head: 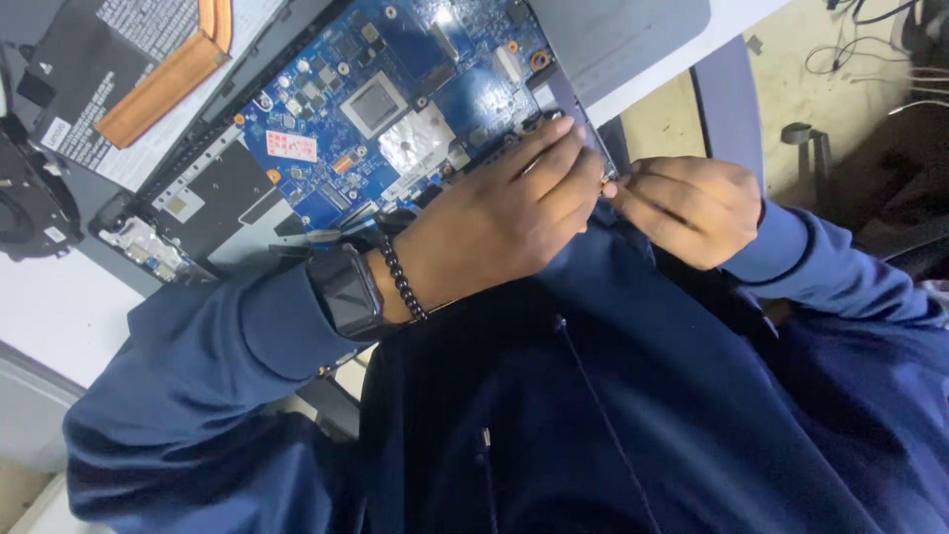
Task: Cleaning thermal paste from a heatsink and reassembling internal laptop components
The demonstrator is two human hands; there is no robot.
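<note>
An opened laptop with a blue motherboard (395, 89) lies on the white table (49, 307), tilted in view. My left hand (504, 222), with a dark wristwatch and a bead bracelet on the wrist, rests its fingers on the laptop's near edge beside the board. My right hand (692, 208) is curled into a fist just to the right, thumb and fingertip pinched together against the left hand's fingertips at the laptop's corner. Something tiny may be pinched there; I cannot make it out. Blue sleeves cover both arms.
A black battery pack (99, 89) with a copper heat pipe (163, 84) lies at the upper left. A dark fan (30, 198) sits at the left edge. Cables (870, 49) trail on the floor at the upper right, next to a dark chair (905, 213).
</note>
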